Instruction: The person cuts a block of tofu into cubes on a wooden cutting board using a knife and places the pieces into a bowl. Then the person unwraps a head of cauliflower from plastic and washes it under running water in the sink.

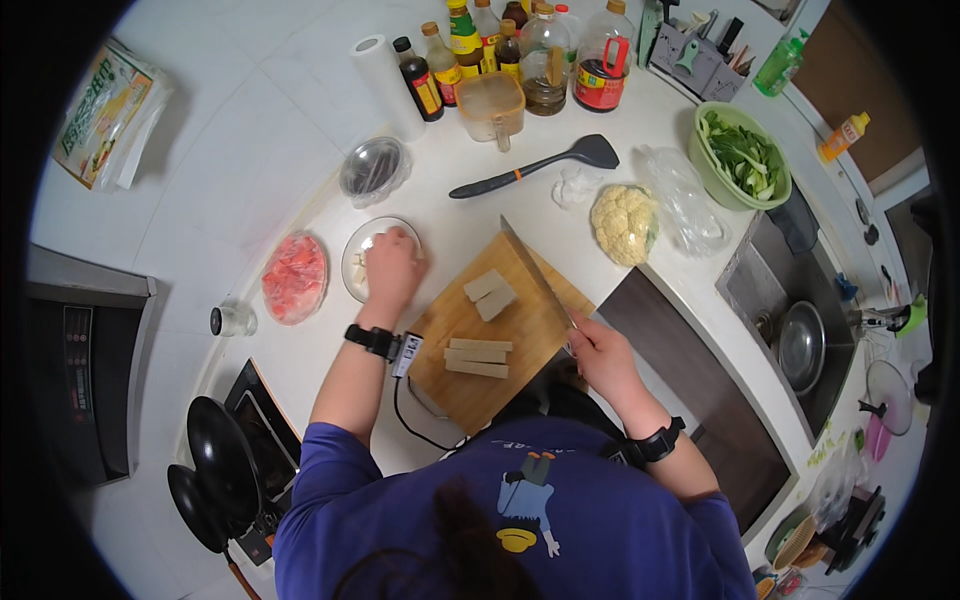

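My left hand (394,266) is over a white plate (385,223) that bears small pale pieces (359,268); its fingertips are blurred, and whether they hold anything is hidden. My right hand (600,352) grips a kitchen knife (536,274) by its handle, the blade slanting up and left over a wooden cutting board (540,330). Two pale tofu-like slabs (491,295) lie on the upper part of the board, and several strips of the same sort (478,358) lie side by side nearer to me.
Left of the plate stands a film-covered dish of pinkish-red food (295,277). Beyond the board are a black spatula (540,166), a cauliflower (625,223) and a green basin of leafy greens (740,155). Bottles (544,60) line the back; a sink (799,337) is at right, black pans (221,465) at lower left.
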{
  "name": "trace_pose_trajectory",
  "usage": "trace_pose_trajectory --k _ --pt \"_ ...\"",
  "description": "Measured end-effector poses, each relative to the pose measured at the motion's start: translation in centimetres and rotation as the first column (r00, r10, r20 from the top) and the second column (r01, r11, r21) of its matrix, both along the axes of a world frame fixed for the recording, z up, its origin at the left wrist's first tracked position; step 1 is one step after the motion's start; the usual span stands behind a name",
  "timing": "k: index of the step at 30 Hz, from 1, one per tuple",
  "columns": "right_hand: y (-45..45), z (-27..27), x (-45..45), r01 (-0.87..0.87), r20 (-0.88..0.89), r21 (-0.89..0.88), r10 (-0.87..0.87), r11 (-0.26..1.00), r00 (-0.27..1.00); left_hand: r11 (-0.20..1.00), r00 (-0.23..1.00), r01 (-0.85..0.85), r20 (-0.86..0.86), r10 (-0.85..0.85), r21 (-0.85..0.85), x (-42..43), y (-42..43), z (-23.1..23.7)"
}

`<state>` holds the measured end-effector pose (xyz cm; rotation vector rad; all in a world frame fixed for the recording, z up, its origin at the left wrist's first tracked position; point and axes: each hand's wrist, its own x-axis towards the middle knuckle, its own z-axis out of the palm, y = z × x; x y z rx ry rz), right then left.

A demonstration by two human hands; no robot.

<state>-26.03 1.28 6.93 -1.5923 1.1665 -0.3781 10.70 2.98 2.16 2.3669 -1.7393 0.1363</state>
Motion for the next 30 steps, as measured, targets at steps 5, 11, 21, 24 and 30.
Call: trace_pose_trajectory --k 5,11,21,24,30 --pt "0.0 0.3 1.1 -0.083 0.052 -0.024 0.085 0.996 0.995 0.965 0.974 0.121 -0.162 -0.161 -0.234 0.2 1.3 0.6" --pt "0.1 0.0 2.5 -0.201 0.061 -0.235 0.221 0.951 0.973 0.944 0.747 0.283 -0.579 -0.326 -0.167 -7.4 1.5 -1.8" --pt "0.7 -0.8 3.2 -0.298 0.053 -0.188 0.312 0.936 0.949 0.950 0.726 0.290 -0.621 -0.297 -0.115 -8.6 0.7 -3.3" --pt "0.8 -1.2 3.3 -0.297 0.056 -0.188 0.312 0.936 0.948 0.952 0.700 0.283 -0.653 -0.288 -0.116 -8.7 0.7 -3.0" --pt "0.9 -1.3 3.4 -0.273 0.054 -0.210 0.290 0.939 0.955 0.953 0.704 0.286 -0.653 -0.280 -0.100 -8.4 0.8 -3.4"
